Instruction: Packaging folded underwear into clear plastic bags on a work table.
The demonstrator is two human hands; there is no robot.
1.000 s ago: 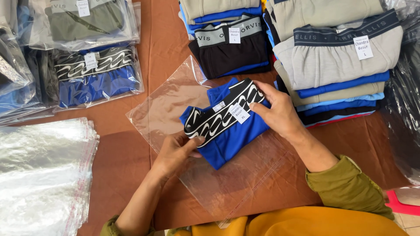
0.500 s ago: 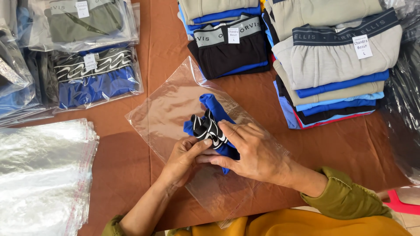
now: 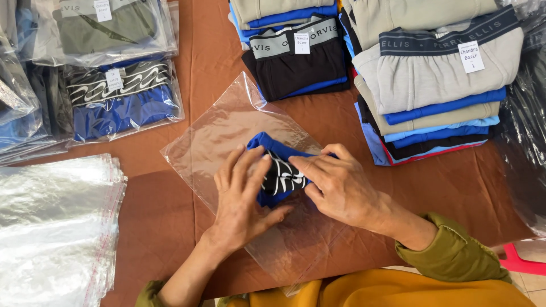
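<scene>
Hands meet over folded blue boxer briefs [image 3: 272,170] with a black-and-white patterned waistband, lying on a clear plastic bag [image 3: 227,128] spread flat on the brown bench [image 3: 170,227]. The left hand [image 3: 245,196] presses down with flat, open fingers; the right hand [image 3: 335,185] pinches the bundle's edge. To fold well, I judge: press evenly, keep edges squared and the waistband uppermost, and avoid wrinkling the bag underneath.

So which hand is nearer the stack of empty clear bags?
Left. The left hand presses the blue shorts, closer to the bag stack; the right hand lies beyond it.
</scene>
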